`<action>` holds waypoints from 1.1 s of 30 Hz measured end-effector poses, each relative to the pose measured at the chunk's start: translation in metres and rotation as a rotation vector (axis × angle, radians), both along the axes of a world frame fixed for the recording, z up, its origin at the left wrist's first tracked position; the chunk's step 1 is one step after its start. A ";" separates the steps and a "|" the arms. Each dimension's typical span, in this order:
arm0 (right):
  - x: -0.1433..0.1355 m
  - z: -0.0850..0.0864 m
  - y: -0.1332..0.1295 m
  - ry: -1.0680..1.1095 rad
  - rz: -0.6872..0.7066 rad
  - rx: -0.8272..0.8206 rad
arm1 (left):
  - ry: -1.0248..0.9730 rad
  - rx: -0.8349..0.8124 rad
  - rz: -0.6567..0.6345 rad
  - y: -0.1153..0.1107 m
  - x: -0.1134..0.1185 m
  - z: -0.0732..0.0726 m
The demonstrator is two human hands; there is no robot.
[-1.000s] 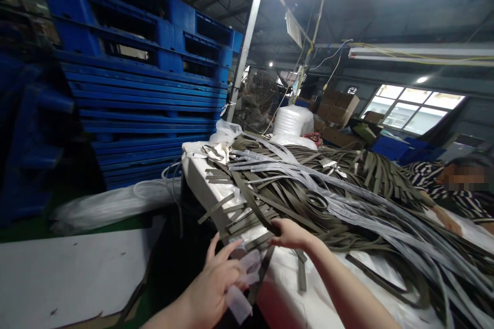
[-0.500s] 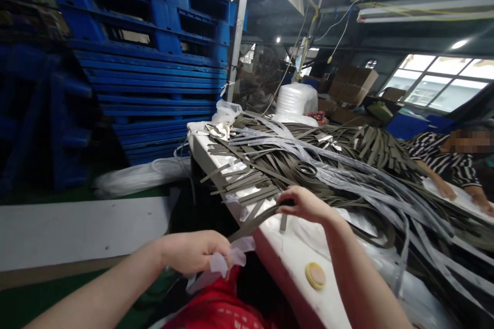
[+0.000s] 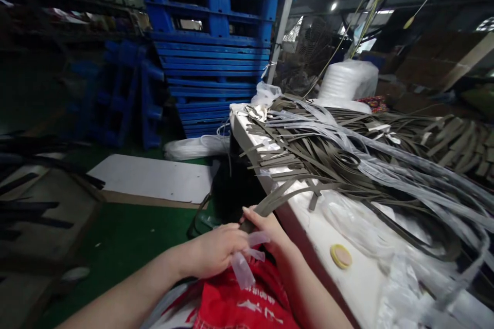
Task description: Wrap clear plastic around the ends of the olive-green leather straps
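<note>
Low in front of my red apron [image 3: 247, 300], my left hand [image 3: 222, 249] is closed around the ends of dark grey strips, with translucent plastic strips [image 3: 242, 269] poking out below its fingers. Right beside it, my right hand [image 3: 263, 226] grips the same grey strips [image 3: 283, 194], which run up onto the white table [image 3: 299, 226]. A large tangle of grey strips [image 3: 324, 162] covers the table top, with long clear plastic strips [image 3: 370, 149] lying across it.
A yellow-rimmed round tin [image 3: 341, 256] sits near the table edge. Behind stand stacked blue pallets [image 3: 216, 61] and a white foam roll [image 3: 343, 85]. A white board [image 3: 150, 177] lies on the green floor, and dark strips [image 3: 34, 211] rest on a surface at left.
My right hand has come down from the table to beside my left hand, bringing the strip ends closer. The view has swung left, so the person at the right is out of sight.
</note>
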State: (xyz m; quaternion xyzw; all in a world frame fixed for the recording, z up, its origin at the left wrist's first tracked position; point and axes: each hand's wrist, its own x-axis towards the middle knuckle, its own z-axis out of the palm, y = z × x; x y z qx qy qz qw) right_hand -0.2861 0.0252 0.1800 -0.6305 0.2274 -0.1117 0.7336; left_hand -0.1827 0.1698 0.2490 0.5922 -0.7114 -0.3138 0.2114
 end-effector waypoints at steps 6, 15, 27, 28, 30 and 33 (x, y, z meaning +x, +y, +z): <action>0.000 0.008 -0.029 0.054 -0.120 -0.098 | 0.154 0.069 -0.135 0.026 0.039 -0.018; 0.013 0.005 -0.007 -0.074 -0.433 -0.058 | 0.143 0.053 -0.184 0.038 0.089 -0.067; 0.038 0.001 0.054 0.060 -0.377 -0.062 | -0.101 -0.077 -0.165 0.062 0.092 -0.090; 0.040 -0.002 0.058 0.070 -0.357 -0.033 | -0.129 -0.053 -0.142 0.065 0.092 -0.094; 0.043 -0.007 0.064 0.058 -0.304 0.026 | -0.154 -0.015 -0.113 0.072 0.093 -0.102; 0.042 -0.016 0.067 -0.028 -0.217 0.110 | -0.122 -0.045 -0.115 0.078 0.101 -0.109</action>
